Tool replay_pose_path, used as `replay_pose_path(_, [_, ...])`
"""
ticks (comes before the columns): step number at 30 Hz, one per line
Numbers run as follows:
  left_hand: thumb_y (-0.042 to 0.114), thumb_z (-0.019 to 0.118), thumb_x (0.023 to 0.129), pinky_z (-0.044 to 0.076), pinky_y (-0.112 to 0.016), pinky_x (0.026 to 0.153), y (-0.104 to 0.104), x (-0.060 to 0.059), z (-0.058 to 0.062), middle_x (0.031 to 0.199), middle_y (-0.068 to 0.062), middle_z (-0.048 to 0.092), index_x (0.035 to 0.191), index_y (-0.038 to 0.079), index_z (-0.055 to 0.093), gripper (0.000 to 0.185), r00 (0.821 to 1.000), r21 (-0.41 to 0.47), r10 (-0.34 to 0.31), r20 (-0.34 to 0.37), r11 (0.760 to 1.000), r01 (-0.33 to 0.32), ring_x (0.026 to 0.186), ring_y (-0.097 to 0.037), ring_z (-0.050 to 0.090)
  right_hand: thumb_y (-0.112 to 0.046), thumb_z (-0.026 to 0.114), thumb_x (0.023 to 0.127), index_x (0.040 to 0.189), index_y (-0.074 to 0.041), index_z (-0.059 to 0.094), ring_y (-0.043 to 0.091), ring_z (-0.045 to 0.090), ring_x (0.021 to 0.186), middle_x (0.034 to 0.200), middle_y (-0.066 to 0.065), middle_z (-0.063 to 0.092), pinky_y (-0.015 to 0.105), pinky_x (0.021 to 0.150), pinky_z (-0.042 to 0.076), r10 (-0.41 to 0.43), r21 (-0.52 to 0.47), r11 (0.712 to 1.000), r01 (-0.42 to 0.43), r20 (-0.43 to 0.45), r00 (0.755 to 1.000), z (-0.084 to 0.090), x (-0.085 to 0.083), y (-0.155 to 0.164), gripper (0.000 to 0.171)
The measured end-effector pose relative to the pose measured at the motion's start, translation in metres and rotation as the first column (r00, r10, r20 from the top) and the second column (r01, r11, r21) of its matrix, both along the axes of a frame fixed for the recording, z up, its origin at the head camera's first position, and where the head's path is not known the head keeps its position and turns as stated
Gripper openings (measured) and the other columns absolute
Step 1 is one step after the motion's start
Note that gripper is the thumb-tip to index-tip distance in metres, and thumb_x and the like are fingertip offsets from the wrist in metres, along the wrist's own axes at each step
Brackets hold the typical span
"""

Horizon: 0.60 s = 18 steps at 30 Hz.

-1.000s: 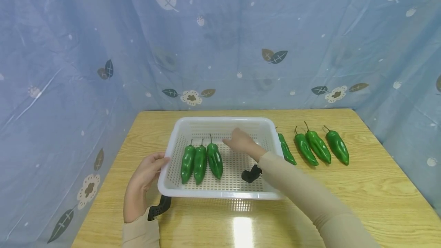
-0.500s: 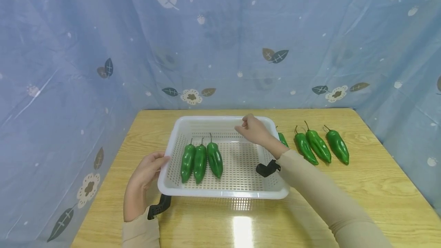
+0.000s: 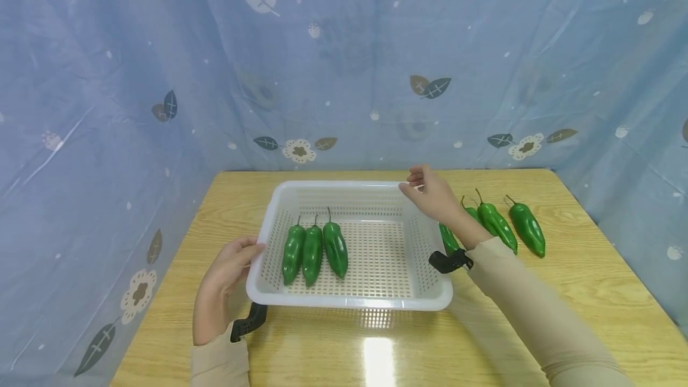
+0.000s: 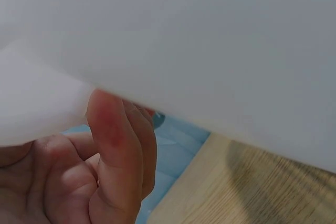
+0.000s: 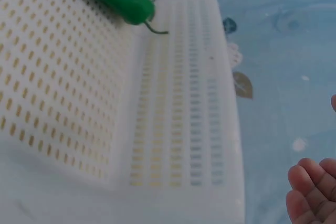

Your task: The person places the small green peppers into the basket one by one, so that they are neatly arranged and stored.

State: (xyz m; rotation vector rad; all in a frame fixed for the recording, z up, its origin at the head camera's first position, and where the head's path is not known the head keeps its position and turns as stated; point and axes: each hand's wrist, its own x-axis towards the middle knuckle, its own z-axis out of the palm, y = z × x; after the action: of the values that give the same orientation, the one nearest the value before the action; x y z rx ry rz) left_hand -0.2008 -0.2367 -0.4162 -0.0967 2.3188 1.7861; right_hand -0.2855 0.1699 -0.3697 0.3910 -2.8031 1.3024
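Observation:
My left hand (image 3: 230, 266) grips the left rim of a white perforated plastic basket (image 3: 349, 302), fingers curled at the rim's edge in the left wrist view. Three green peppers (image 3: 313, 255) lie side by side in the basket's left half, stems toward the back. Above the back right corner of the basket hovers my right hand (image 3: 432, 196), empty, its fingers loosely bent. Just beyond the right rim, one green pepper (image 3: 449, 240) is partly hidden by the right hand and wrist. The right wrist view catches only the fingers (image 5: 310, 184) of that hand, holding nothing.
Right of the basket, more green peppers lie on the wooden table (image 3: 580, 291), including a pair (image 3: 497, 229) close together and one on its own (image 3: 527, 230). A blue patterned curtain (image 3: 344, 76) hangs behind and beside the table. Black mounts (image 3: 450, 261) are strapped to the wrists.
My right hand has risen from inside the basket and moved right and back, over the right rim. The left hand and the three peppers in the basket stay in place.

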Motion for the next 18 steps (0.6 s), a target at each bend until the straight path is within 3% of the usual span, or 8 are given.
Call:
replay_pose_path(7, [0.02,0.049,0.098,0.057,-0.039,0.079,-0.001,0.0,-0.001,0.117,-0.027,0.061,0.124,-0.01,0.049,0.04,1.0,0.005,0.001,-0.005,1.0,-0.001,0.097,-0.028,0.067,-0.03,0.052,0.097,0.138,0.005,0.03,0.037,0.046,0.119,0.128,0.024,0.046,0.049,0.103,0.037,-0.011,-0.035,0.999,0.009,-0.034,0.999,0.005,0.002,0.028,0.058])
replay_pose_path(13, [0.019,0.049,0.099,0.057,-0.039,0.079,-0.001,0.0,-0.002,0.116,-0.027,0.061,0.124,-0.01,0.049,0.039,1.0,0.01,-0.002,-0.007,1.0,0.002,0.097,-0.029,0.067,-0.036,0.052,0.097,0.139,0.006,0.029,0.039,0.045,0.119,0.128,0.026,0.045,0.052,0.103,0.036,-0.041,-0.028,0.999,0.04,-0.068,0.997,-0.003,0.004,0.057,0.063])
replay_pose_path(18, [0.019,0.049,0.099,0.057,-0.04,0.08,-0.002,-0.001,-0.002,0.117,-0.028,0.06,0.124,-0.011,0.049,0.039,1.0,0.013,-0.011,-0.008,1.0,0.011,0.099,-0.03,0.066,-0.028,0.053,0.097,0.139,0.008,0.028,0.042,0.043,0.12,0.129,0.028,0.044,0.054,0.104,0.034,-0.055,-0.046,0.998,0.051,-0.094,0.994,-0.012,0.009,0.081,0.06])
